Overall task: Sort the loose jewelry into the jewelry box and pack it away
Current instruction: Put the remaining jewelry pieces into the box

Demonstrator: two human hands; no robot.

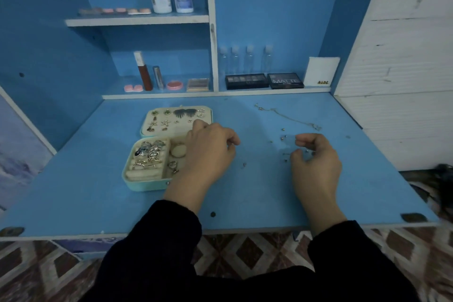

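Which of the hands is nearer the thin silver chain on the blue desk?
Right. The right hand sits just in front of the thin silver chain; the left hand is farther left.

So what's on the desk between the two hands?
Head view: between left hand and right hand, bare blue desk except one tiny loose jewelry piece.

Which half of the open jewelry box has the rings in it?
The near half, by the left hand: rings sit in its rolls. The far half holds earrings.
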